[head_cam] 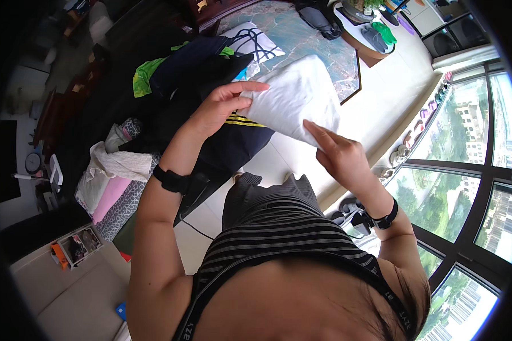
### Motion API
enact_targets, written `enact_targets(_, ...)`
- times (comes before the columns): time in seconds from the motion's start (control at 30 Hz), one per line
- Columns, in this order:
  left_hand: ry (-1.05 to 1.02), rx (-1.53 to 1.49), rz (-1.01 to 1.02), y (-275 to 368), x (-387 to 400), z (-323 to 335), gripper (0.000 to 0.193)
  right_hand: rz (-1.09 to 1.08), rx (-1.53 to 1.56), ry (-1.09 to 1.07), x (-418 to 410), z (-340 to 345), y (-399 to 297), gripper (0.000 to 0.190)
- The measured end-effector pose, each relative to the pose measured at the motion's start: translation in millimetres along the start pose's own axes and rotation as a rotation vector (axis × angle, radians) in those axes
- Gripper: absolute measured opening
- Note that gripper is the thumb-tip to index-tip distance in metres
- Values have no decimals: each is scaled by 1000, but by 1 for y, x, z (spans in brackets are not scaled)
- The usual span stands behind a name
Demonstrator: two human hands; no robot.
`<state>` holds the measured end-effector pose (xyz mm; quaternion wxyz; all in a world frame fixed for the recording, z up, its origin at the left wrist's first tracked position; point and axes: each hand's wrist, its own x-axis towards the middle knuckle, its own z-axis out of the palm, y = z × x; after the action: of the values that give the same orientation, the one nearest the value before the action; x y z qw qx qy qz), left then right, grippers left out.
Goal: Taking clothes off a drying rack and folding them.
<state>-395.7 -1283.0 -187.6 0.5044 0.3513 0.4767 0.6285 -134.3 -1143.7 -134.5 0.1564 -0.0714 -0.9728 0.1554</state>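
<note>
A folded piece of white cloth point(296, 98) is held up in front of me between both hands. My left hand point(215, 106) pinches its left corner, thumb and forefinger on the fabric. At the near right edge, my right hand point(341, 155) grips the cloth with its fingers extended along the side. Beneath the cloth lies a dark navy garment point(243, 140) with yellow stripes point(245, 119). Farther off, a green patterned garment point(144, 79) and dark clothes point(183, 64) are heaped together. A white cloth with dark line patterns point(254, 40) rests on the marble tabletop point(277, 19).
To the left, a white towel point(119, 164) and pink fabric point(111, 196) lie on a patterned cushion point(121, 213). A dark bag point(320, 21) sits at the tabletop's far edge. Shoes point(399, 155) line the window ledge on my right. A cable point(196, 229) hangs near my left side.
</note>
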Motion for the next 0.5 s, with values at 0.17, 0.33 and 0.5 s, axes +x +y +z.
enact_targets(0.17,117,129,-252,-59,-55,-97,38,8,410,-508,29,119,-28,63)
enact_targets(0.33,91,829,-642,-201,-140,-205,40,176,211,-953,26,284,-19,75)
enact_targets(0.5,104,928,-681,-227,-164,-205,49,412,122,-629,47,319,-24,78)
